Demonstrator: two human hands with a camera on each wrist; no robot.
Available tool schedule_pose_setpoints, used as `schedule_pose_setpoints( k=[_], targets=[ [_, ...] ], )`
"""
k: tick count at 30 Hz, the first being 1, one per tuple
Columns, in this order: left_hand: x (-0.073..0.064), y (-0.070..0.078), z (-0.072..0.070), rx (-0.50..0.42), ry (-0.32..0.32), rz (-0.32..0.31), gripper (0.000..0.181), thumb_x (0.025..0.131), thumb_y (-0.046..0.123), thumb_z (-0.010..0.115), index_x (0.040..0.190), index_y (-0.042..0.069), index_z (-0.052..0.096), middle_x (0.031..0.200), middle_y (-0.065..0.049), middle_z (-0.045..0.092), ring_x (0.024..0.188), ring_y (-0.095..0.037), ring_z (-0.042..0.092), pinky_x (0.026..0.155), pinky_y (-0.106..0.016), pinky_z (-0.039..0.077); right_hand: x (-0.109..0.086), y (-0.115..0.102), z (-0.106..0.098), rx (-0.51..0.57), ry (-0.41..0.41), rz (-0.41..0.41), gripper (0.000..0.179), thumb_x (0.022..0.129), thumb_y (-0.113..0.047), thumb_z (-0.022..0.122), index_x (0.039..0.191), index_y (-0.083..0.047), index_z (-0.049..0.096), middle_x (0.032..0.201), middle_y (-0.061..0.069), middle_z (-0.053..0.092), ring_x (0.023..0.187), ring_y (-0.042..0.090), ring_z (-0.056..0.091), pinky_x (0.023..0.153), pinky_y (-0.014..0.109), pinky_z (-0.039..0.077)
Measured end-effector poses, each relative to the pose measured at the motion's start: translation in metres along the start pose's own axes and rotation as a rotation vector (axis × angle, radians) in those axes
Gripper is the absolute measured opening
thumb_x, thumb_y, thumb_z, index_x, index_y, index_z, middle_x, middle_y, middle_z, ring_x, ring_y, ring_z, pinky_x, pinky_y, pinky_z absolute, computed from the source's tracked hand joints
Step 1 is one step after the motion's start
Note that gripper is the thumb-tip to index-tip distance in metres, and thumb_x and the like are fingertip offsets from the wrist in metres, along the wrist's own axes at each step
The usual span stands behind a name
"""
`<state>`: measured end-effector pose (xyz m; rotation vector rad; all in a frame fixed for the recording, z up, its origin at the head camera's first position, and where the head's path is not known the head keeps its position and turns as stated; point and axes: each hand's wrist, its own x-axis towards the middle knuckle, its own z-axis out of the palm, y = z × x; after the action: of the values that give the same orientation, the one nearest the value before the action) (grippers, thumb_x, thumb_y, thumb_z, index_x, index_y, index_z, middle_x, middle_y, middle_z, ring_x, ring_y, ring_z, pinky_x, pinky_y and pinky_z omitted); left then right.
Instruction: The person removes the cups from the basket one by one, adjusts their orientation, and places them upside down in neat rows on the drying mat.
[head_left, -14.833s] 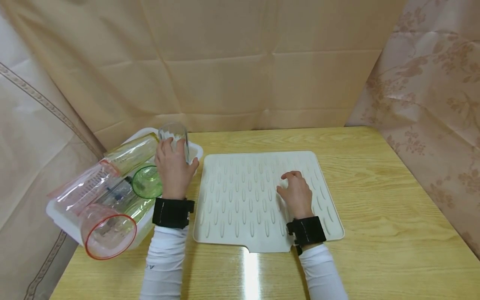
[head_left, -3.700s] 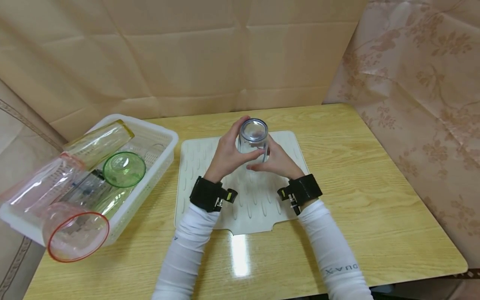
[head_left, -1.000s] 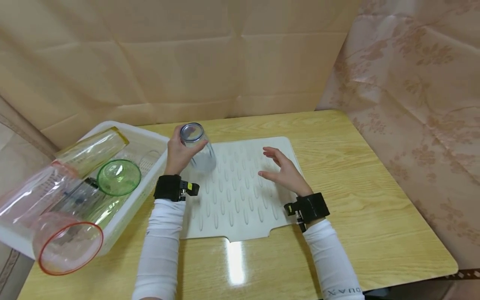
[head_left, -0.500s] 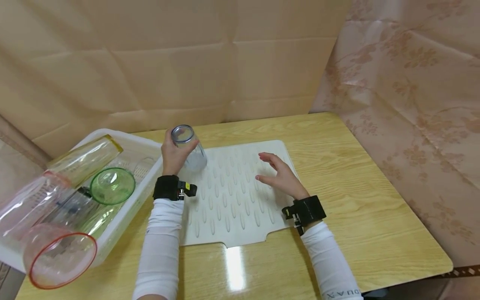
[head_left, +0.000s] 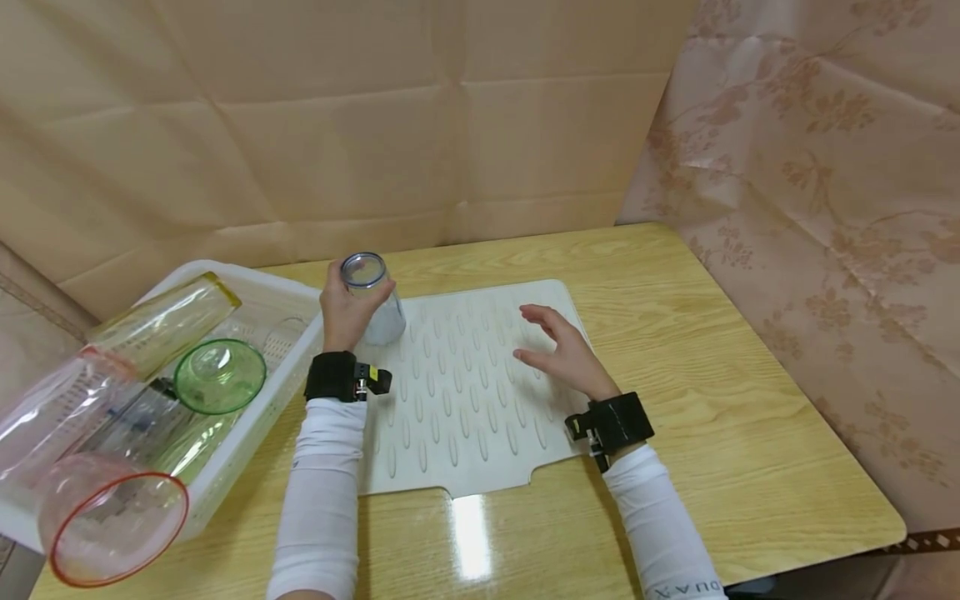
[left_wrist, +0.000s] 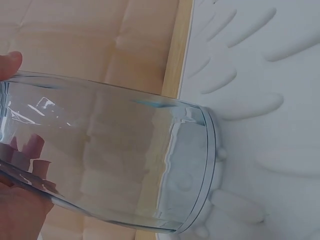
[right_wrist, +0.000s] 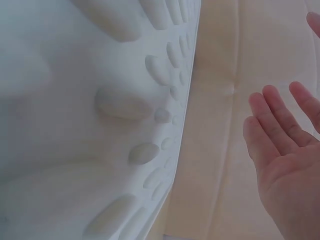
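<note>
Change: clear drinking glass (head_left: 385, 323) is now on far left corner of ridged mat (head_left: 467, 400), upside down | left hand (head_left: 347, 317): curled around it | right hand (head_left: 561, 354): has released it, fingers apart, holding nothing | meaning: I judge placement nearly finished

The left hand (head_left: 348, 310) grips — the right hand (head_left: 562, 352) hovers, relaxed.

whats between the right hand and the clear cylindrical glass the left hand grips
In the head view, only a bare stretch of the off-white, ridged, rectangular mat shows between the right hand and the clear cylindrical glass gripped by the left hand.
</note>
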<state>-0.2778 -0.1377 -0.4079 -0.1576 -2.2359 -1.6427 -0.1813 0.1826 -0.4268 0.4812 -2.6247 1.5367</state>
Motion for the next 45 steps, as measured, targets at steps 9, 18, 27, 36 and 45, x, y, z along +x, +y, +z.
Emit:
schedule_pose_setpoints(
  k=[9,18,27,36,45],
  targets=[
    [0.0,-0.001,0.0,0.0,-0.022,-0.002,0.07,0.076,0.014,0.082,0.132,-0.002,0.043,0.126,-0.019,0.057,0.117,-0.03,0.053,0.099,-0.041,0.04,-0.001,-0.003,-0.001,0.006,0.022,-0.013,0.063,0.086,-0.013,0.073,0.141,-0.004,0.043,0.139,0.014,0.047,0.13,0.024,0.041,0.11,0.042,0.029],
    [0.0,-0.002,-0.002,0.031,-0.037,0.004,0.074,0.077,0.015,0.081,0.135,-0.002,0.039,0.128,-0.024,0.054,0.118,-0.035,0.052,0.099,-0.044,0.039,-0.002,-0.003,-0.002,0.025,0.069,-0.064,0.06,0.086,-0.009,0.073,0.138,-0.001,0.045,0.137,0.014,0.049,0.129,0.026,0.043,0.109,0.042,0.031],
    [0.001,0.001,-0.005,0.015,-0.008,0.002,0.079,0.074,0.009,0.082,0.137,0.001,0.036,0.13,-0.023,0.053,0.117,-0.033,0.052,0.101,-0.04,0.037,-0.002,-0.004,0.0,0.055,0.064,-0.063,0.059,0.086,-0.007,0.073,0.138,-0.003,0.046,0.136,0.013,0.049,0.129,0.025,0.043,0.109,0.039,0.03],
    [0.003,0.004,-0.011,-0.037,-0.027,0.023,0.079,0.075,0.002,0.081,0.138,-0.004,0.034,0.137,-0.021,0.046,0.126,-0.03,0.043,0.107,-0.033,0.03,-0.003,-0.002,0.0,0.072,0.056,-0.058,0.057,0.087,-0.008,0.072,0.137,-0.004,0.046,0.135,0.011,0.05,0.128,0.022,0.044,0.109,0.037,0.031],
    [-0.001,0.005,-0.018,-0.051,-0.088,-0.018,0.08,0.08,0.004,0.077,0.144,0.003,0.029,0.143,-0.017,0.039,0.133,-0.025,0.035,0.112,-0.041,0.024,-0.006,-0.003,0.0,0.086,0.054,-0.059,0.057,0.087,-0.009,0.072,0.138,-0.005,0.047,0.135,0.01,0.05,0.129,0.022,0.043,0.11,0.037,0.03]
  ],
)
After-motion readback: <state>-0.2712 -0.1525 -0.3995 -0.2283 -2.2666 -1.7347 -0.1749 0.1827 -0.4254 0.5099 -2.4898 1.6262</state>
